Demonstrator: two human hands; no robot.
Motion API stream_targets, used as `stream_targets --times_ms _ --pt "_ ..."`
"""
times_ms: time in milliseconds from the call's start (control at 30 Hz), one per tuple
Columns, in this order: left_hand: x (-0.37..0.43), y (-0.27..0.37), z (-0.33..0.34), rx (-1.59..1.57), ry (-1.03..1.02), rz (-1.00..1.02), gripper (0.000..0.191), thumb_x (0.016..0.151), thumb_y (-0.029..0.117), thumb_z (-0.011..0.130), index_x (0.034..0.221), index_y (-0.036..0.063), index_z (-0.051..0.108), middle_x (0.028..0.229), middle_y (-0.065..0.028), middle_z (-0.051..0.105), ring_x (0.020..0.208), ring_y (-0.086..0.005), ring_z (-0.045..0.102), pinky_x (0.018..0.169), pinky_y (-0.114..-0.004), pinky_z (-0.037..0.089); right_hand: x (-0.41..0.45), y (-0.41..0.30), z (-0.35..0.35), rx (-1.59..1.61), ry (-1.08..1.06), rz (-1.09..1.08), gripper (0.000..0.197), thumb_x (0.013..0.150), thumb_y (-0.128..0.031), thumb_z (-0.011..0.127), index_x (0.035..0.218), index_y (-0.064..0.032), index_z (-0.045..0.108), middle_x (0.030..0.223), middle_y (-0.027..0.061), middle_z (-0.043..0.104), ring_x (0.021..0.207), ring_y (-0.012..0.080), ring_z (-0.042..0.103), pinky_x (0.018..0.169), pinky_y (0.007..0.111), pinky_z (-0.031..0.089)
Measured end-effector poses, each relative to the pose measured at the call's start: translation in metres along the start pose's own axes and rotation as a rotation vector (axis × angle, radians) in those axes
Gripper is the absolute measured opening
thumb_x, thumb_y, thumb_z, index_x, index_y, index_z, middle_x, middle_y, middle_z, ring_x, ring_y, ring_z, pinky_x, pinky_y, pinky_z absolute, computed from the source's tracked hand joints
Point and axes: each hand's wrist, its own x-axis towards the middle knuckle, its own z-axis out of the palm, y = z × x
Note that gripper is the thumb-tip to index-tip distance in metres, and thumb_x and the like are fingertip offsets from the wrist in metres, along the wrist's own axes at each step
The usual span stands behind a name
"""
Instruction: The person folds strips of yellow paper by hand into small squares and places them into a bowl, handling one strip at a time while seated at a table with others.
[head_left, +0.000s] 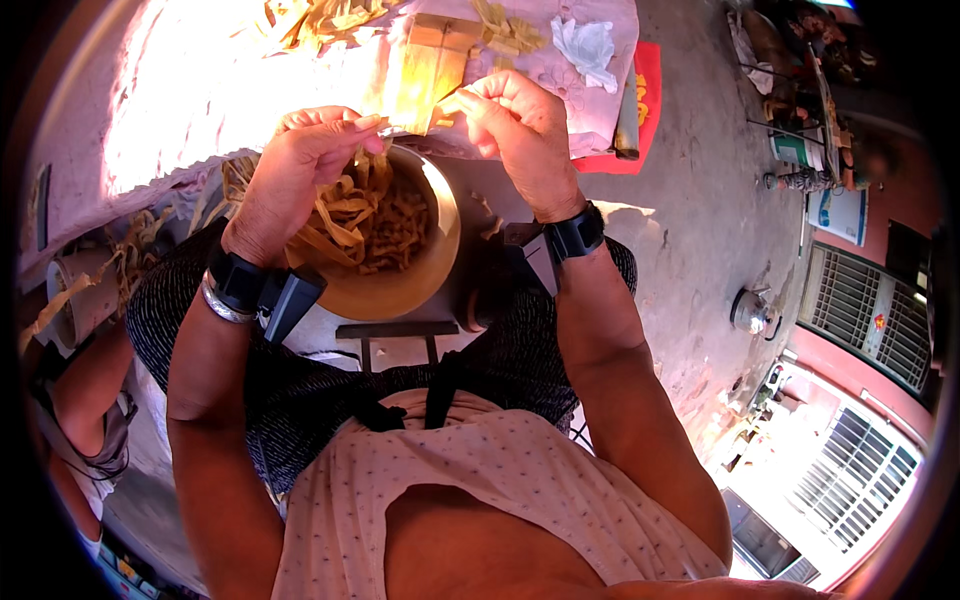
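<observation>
My left hand (319, 146) is raised over the table's near edge, its thumb and fingers pinched on the end of a thin pale strip. My right hand (517, 124) pinches a short yellow strip (450, 103) between thumb and fingertips. Whether both hands hold one strip is lost in the glare. Just beyond them lies a flat yellowish board-like piece (431, 64) on the pink quilted cloth (247, 97). Beneath my left hand stands a round yellow basin (390, 296). Inside are long flat dried strips (341, 221) and a heap of small twisted or knotted pieces (397, 232).
More yellow strips (315, 22) lie on the table, with crumpled white tissue (585, 49) at its right. A red sheet (637, 112) hangs by the table's corner. Another person's arm (90, 390) is at left, near a pale bucket (82, 292). A metal kettle (750, 311) stands on the floor.
</observation>
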Motion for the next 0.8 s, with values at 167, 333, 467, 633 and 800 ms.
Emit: stream_targets --times_ms 167,333,467,633,800 --pt "0.001 -0.002 -0.01 -0.241 -0.102 -0.046 0.02 0.087 0.014 0.053 0.073 0.0 0.056 0.055 0.0102 0.025 0.047 -0.0013 0.021 0.044 -0.02 0.017 0.001 0.0 0.002 0.102 -0.126 -0.008 0.015 0.083 -0.007 0.063 0.087 0.0012 0.052 0.067 0.0023 0.056 0.058 0.007 0.055 0.054 0.019 0.046" --pt "0.001 -0.006 -0.004 -0.323 -0.137 -0.075 0.019 0.087 0.014 0.052 0.074 -0.0007 0.055 0.055 0.0089 0.029 0.046 -0.0015 0.021 0.044 -0.019 0.019 0.002 0.015 0.015 0.289 -0.331 0.035 0.033 0.079 -0.017 0.071 0.097 0.0013 0.05 0.082 0.0112 0.062 0.071 0.0145 0.062 0.062 0.023 0.049" --pt "-0.002 -0.003 -0.008 -0.003 -0.113 -0.003 0.019 0.087 0.016 0.053 0.08 -0.0014 0.058 0.056 0.0067 0.042 0.049 -0.002 0.028 0.047 -0.019 0.024 0.001 0.005 0.017 0.218 -0.297 0.05 0.025 0.078 -0.004 0.068 0.094 0.0012 0.051 0.08 0.01 0.063 0.075 0.0154 0.065 0.061 0.022 0.05" --pt "0.0 -0.014 0.014 0.03 -0.023 0.258 0.011 0.088 0.008 0.054 0.094 0.0009 0.061 0.081 0.0012 0.06 0.067 -0.0025 0.047 0.062 -0.019 0.038 0.005 0.009 0.019 0.087 -0.218 -0.003 0.021 0.075 0.0 0.069 0.089 0.0003 0.053 0.079 0.0084 0.064 0.066 0.0093 0.06 0.058 0.021 0.048" --pt "0.006 -0.018 0.008 0.171 -0.117 0.269 0.011 0.089 0.009 0.054 0.091 -0.0003 0.059 0.074 0.004 0.054 0.069 -0.0026 0.045 0.063 -0.02 0.039 0.001 0.002 0.02 0.047 -0.173 0.047 0.021 0.074 -0.001 0.07 0.088 0.0011 0.055 0.079 0.007 0.063 0.064 0.0082 0.058 0.056 0.02 0.047"
